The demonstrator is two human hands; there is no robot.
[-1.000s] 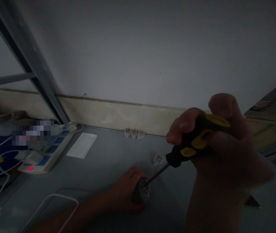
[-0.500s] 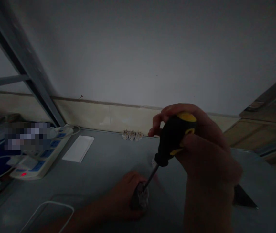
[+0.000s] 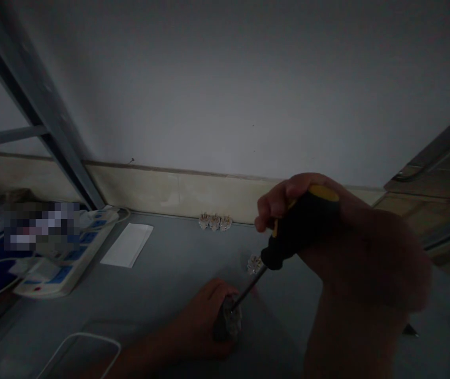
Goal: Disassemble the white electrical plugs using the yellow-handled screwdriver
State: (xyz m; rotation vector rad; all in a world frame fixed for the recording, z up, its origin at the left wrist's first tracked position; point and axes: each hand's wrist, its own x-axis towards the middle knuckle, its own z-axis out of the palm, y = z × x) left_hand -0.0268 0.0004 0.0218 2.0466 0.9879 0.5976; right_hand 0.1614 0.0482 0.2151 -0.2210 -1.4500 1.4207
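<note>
Two bare hands work close together over the near part of the grey table (image 3: 169, 252), as I watch through the head camera. On the right, the right hand (image 3: 367, 252) is closed around the black and yellow handle of a screwdriver (image 3: 304, 226), its shaft slanting down to the near left. I see the tip at the clear face of a small dark piece (image 3: 222, 323), though the scene is too dim for me to tell how it seats there. That piece is gripped in the left hand (image 3: 203, 321), the fingers curled around its far side, near the middle of the table.

Just beyond the screwdriver's shaft I make out one loose clear piece (image 3: 254, 265) with metal parts; farther off, three similar clear pieces (image 3: 214, 221) sit side by side near the tiled strip (image 3: 146, 185) of the wall. Left of them lies a folded white paper (image 3: 127, 245), and farther left a power strip (image 3: 80, 264) with blue sockets. A white cord (image 3: 90, 335) loops at the near left. To the right, partly behind the right forearm, I find a dark pointed object (image 3: 410, 331).
</note>
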